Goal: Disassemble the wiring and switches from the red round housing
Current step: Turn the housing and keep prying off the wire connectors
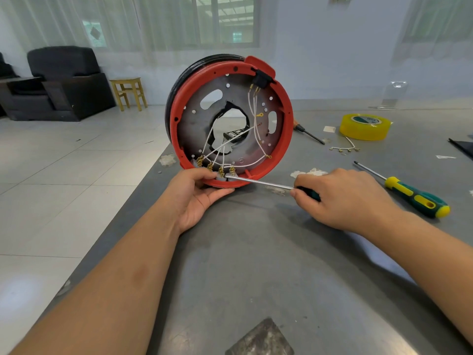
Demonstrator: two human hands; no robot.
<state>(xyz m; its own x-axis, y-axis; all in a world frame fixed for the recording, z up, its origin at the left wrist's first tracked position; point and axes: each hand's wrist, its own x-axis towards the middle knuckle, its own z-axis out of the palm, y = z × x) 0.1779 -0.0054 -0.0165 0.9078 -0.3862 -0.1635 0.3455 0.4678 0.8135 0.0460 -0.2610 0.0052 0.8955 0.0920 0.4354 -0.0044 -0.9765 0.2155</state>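
Note:
The red round housing [288,119] stands on edge on the grey table, its open side facing me. White wires [252,112] run across its metal plate to brass terminals [221,171] at the bottom and to a black switch [261,79] at the top. My left hand [197,198] grips the housing's lower rim, thumb inside near the terminals. My right hand [343,198] holds a screwdriver [258,182] by its handle, and the shaft tip touches the bottom terminals.
On the table [256,265] to the right lie a green-yellow screwdriver [414,196], a yellow tape roll [364,126], a loose wire piece with terminals [344,149] and an orange-handled tool [308,133]. The table's left edge drops to tiled floor. A black armchair and wooden stool stand far left.

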